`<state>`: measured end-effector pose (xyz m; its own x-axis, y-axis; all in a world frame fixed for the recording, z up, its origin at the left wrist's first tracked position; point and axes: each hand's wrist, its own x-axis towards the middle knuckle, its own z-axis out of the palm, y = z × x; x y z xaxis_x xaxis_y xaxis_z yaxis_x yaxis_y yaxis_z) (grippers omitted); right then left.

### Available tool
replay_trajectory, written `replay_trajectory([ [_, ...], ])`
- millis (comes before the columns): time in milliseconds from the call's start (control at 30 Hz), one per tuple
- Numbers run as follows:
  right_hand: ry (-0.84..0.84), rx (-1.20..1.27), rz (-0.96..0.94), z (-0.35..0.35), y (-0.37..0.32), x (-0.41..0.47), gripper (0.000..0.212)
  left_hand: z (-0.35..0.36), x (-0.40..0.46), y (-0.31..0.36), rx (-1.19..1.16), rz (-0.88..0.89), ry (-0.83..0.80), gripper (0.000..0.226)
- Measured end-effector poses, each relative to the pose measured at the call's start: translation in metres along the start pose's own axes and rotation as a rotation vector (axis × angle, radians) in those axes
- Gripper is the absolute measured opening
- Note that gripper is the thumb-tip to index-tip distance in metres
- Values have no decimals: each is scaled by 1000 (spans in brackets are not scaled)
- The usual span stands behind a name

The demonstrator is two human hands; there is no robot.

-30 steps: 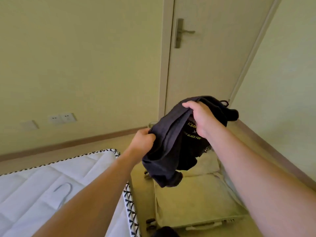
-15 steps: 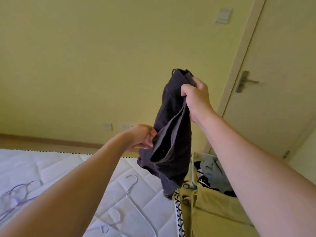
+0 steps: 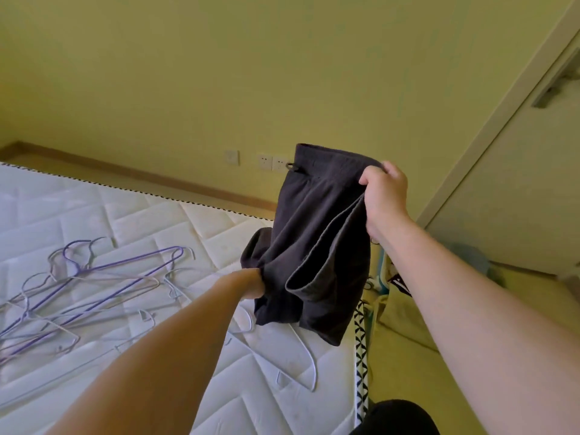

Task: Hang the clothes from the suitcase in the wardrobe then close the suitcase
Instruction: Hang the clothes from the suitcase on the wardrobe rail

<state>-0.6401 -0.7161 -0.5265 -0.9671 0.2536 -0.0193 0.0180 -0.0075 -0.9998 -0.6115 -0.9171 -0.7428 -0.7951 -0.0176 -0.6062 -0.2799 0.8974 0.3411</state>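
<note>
While dark shorts (image 3: 317, 243) are held over the mattress (image 3: 157, 221), gripped at the waistband by the right hand (image 3: 384, 196) and pinched lower by the left hand (image 3: 252, 284), nothing is yet hung. Wire hangers (image 3: 94, 277) lie unused; hanging and suitcase closing are judged outstanding.

This is looking like a bedroom in a home: a bare white quilted mattress (image 3: 194, 227) is lying low by the yellow wall (image 3: 251, 73), wire clothes hangers (image 3: 94, 277) are lying scattered on it, wall sockets (image 3: 271, 162) are sitting above the wooden skirting board (image 3: 163, 180), and a door (image 3: 533, 183) is standing at the right.

Hangers (image 3: 94, 277) on mattress (image 3: 188, 224) — suitcase (image 3: 405, 309) perhaps rightward.
</note>
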Motion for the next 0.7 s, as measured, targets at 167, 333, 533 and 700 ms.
replay_trajectory([
  [167,22,-7,59,-26,20,34,13,19,31,14,185,-91,69,54],
  [333,-1,-84,235,-46,51,55,21,36,51,26,290,-167,152,67],
  [533,73,-4,260,-65,63,67,28,32,62,22,235,-225,99,45],
  [700,77,-3,195,-60,50,51,13,-14,29,46,420,-96,213,52],
])
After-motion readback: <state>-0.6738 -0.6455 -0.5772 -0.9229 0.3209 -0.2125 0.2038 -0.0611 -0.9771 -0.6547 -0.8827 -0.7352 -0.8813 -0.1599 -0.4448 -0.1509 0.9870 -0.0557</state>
